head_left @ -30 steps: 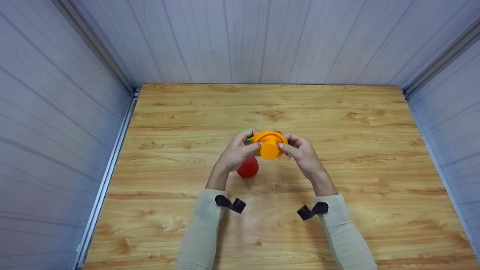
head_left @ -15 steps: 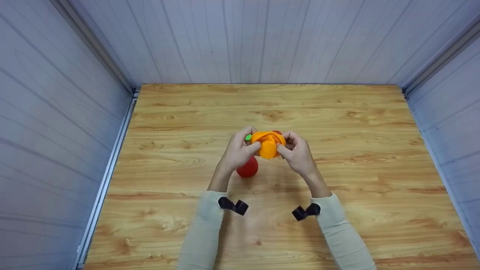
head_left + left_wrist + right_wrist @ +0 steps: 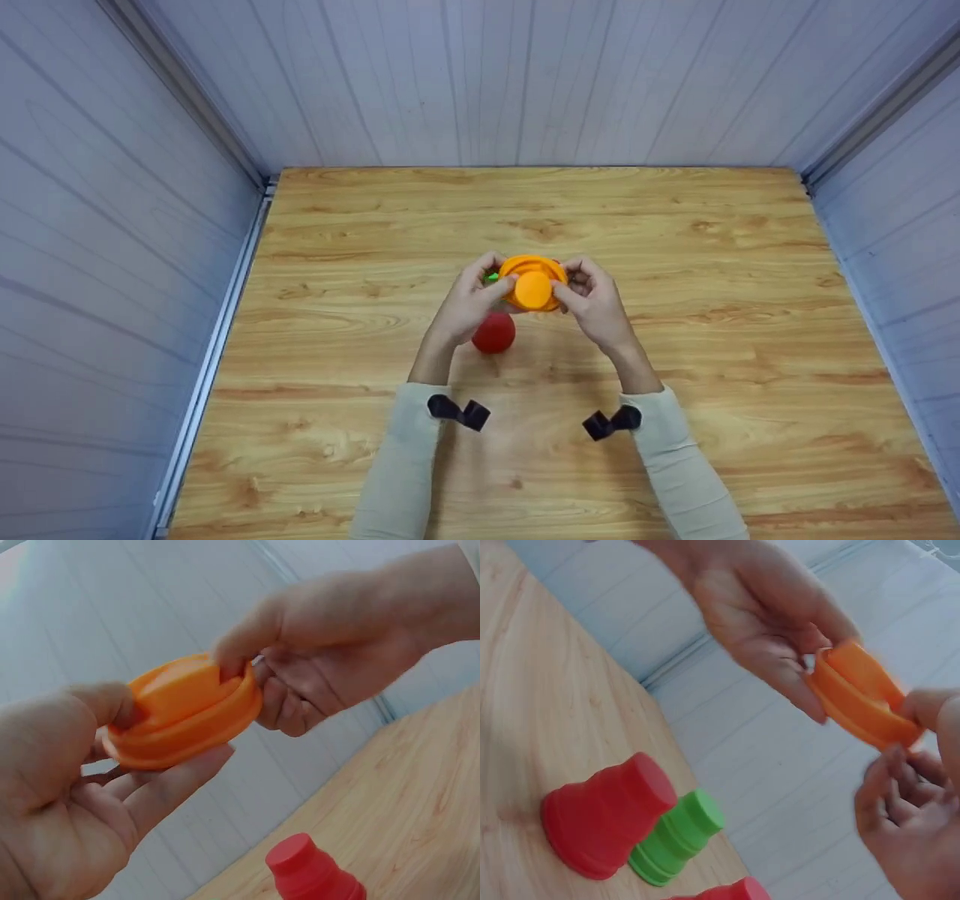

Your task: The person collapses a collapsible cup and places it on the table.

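The left grip (image 3: 466, 304) pinches the near side of an orange cup (image 3: 532, 290), thumb pressing on the outer face and fingers curled behind and beneath it. The right grip (image 3: 600, 304) pinches the opposite side in the same way, so the cup is held between the two, raised clear of the bench (image 3: 750, 262). It is a soft, stepped piece, pushed nearly flat: its round end sits within the wider ring of the rim, and that end faces the person.

Just below the left grip and a little toward the person, a red cup (image 3: 493, 334) stands on the bench, narrow end up. Close beside it, farther from the person and mostly hidden by the left grip from above, is a green cup (image 3: 679, 836), also narrow end up. A second red piece (image 3: 727, 891) shows near the green one, cut off by the lower edge of the right wrist view.

Back from the grips, pale sleeves (image 3: 397, 472) cover both forearms, with a black fitting (image 3: 459, 412) on the inner side of each cuff. Well beyond the grips, a pale panelled wall (image 3: 487, 82) rises behind the bench.
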The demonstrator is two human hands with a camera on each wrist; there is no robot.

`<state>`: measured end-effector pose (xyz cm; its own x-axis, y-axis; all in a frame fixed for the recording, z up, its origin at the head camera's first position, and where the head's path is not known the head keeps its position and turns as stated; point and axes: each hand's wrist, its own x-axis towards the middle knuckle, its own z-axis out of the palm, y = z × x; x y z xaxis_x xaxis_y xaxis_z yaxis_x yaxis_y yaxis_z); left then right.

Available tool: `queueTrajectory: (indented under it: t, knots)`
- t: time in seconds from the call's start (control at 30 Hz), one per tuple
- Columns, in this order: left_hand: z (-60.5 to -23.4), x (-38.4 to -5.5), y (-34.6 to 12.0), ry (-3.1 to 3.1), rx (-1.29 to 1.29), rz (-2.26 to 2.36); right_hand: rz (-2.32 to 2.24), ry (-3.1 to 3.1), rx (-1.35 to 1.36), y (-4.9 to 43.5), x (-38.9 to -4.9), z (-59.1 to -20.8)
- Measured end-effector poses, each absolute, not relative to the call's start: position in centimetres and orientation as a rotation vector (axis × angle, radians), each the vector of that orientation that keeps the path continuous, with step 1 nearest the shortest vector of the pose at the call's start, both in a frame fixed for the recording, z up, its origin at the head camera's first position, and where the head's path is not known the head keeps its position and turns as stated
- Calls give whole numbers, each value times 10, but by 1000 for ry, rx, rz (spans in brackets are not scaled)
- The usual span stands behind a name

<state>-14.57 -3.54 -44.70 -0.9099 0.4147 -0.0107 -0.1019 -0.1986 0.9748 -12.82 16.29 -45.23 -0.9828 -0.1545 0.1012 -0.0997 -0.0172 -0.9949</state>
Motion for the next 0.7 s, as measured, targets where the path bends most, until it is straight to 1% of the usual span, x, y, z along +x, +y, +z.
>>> queueTrajectory:
  t: [0.2,0.37,0.53,0.7]
  knots:
    - [-444,-142,-38,1448,334,2250,-2327,1721,-293,167,-128,-451]
    - [-446,-141,-42,1216,416,2273,-2300,1428,-360,176,-128,-448]
    - [-449,-140,-42,1150,501,2261,-2273,1385,-381,182,-128,-448]
    - [-450,-141,-38,1223,491,2226,-2293,1493,-332,179,-126,-446]
